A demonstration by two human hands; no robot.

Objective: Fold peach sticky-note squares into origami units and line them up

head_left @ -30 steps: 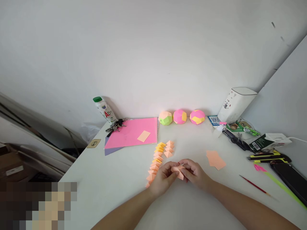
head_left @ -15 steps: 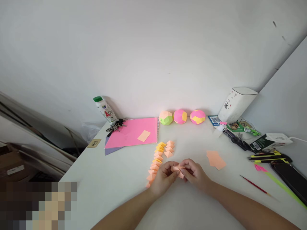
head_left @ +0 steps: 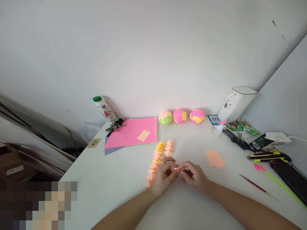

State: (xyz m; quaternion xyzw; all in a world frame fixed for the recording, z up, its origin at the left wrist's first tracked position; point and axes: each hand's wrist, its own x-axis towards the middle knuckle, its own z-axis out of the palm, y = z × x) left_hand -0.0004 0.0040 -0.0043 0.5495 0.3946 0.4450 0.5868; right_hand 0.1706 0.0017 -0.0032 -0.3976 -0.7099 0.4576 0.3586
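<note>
Change: both hands had drawn closer together since a second earlier, and the folded peach paper piece (head_left: 177,168) showed far less of its face; only a thin edge was left in view
Count: three paper balls (head_left: 180,116) by the wall; two rows of folded paper units (head_left: 158,158) just beyond the hands; one pink sheet (head_left: 133,131) with one peach slip (head_left: 143,135) on it; loose peach sheets (head_left: 215,159) to the right, their number unclear
Left hand (head_left: 164,176): fingers curled, tips pinched on the piece's left end
Right hand (head_left: 194,176): fingers curled, tips pinched on its right end; fingertips of the two hands nearly met
Piece: peach, creased flat, held just above the white table (head_left: 107,179), near the rows
</note>
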